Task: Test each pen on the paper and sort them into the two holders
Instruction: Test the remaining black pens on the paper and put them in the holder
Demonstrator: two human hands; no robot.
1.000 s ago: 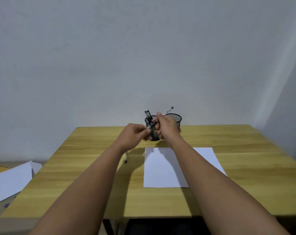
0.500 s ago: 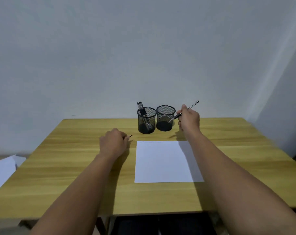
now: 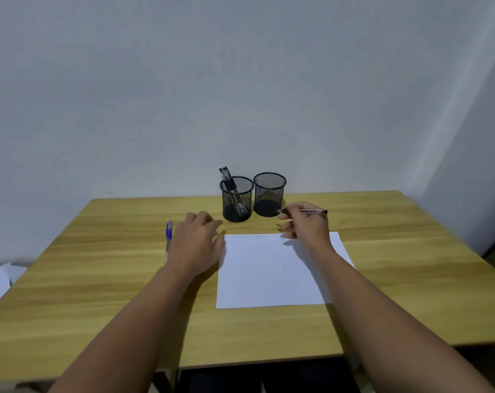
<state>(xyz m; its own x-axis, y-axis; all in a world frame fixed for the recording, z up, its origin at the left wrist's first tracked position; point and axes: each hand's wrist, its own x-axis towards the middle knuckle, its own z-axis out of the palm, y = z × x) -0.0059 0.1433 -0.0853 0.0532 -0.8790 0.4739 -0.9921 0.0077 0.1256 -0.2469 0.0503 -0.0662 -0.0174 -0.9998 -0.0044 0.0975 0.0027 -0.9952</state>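
Testing step: right hand pinching a pen just beyond the paper, tip toward the empty holder. Left hand relaxed, beside the paper's left edge. Next, probably: lowering tip onto paper, scribbling, then sorting.

No words or numbers can be read; the faint scribbles along the top of the paper are too blurry.

Single head view, wide-angle, looks forward-down over table toward wall; edges seemingly distorted.
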